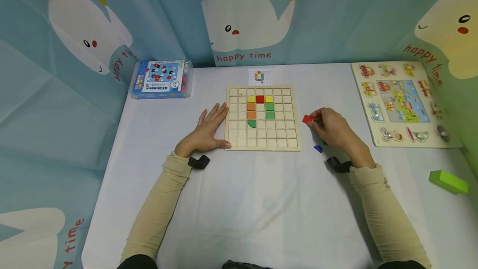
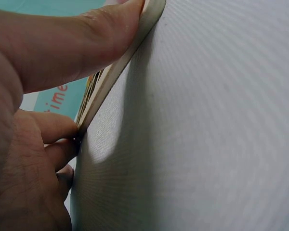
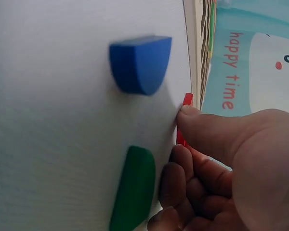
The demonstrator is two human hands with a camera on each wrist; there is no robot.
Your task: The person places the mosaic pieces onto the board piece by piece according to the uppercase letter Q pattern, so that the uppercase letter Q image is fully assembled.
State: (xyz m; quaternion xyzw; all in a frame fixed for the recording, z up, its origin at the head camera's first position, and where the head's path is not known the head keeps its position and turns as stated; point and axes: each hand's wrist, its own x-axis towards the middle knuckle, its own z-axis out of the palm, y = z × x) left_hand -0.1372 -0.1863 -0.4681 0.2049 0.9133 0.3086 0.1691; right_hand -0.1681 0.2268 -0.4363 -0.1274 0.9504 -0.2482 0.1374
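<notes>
A wooden grid board lies mid-table, with red, yellow, orange and green pieces set in its squares. Along its left edge rests my left hand, fingers spread and thumb touching the lower corner; the left wrist view shows the thumb against the board's rim. To the right of the board, my right hand pinches a red square block between thumb and fingers. Below that hand lie a blue half-round block and a green block, the latter mostly hidden in the head view.
Behind the board is a small pattern card. A clear plastic box stands at the back left. A picture puzzle board lies on the right, and a lime-green block sits nearer the right edge.
</notes>
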